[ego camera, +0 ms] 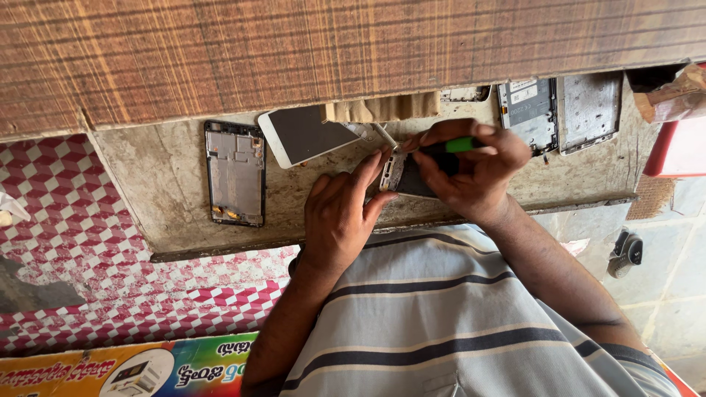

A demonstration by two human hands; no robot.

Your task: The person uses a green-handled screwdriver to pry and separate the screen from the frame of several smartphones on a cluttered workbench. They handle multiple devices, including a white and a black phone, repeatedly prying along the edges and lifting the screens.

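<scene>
A small opened phone (403,176) lies on a worn grey workbench (162,184), its white edge facing left. My left hand (338,213) rests palm down beside it, and its fingertips touch that white edge. My right hand (471,165) sits over the phone and grips a green-handled screwdriver (460,145), whose tip points left toward the phone's top edge. Much of the phone is hidden under my right hand.
A dark phone frame (235,173) and a white phone screen (301,136) lie left of my hands. Two more phone shells (529,110) (588,110) lie at the right. A wooden panel (294,51) overhangs the bench. A colourful box (140,371) sits at the lower left.
</scene>
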